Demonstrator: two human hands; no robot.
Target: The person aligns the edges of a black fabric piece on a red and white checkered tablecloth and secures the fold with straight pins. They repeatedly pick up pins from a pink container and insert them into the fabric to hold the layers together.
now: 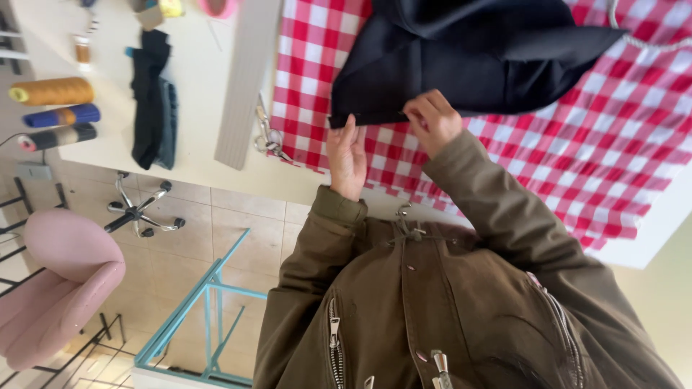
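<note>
Meanwhile, the near edge of the black fabric (476,54) was pinched by the bent fingers of the right hand (431,121) and touched by the straightened left hand (347,156), over a red-and-white checked cloth (605,144) on the table (198,94).

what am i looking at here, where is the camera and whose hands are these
One picture, from a camera worn on a person's head, looking down their olive jacket at their own bare hands. The left hand touches the lower edge of a black fabric piece; the right hand pinches that same edge. The fabric lies on a red-and-white checked cloth covering a white table. Scissors sit beside the cloth, thread cones further left.
</note>
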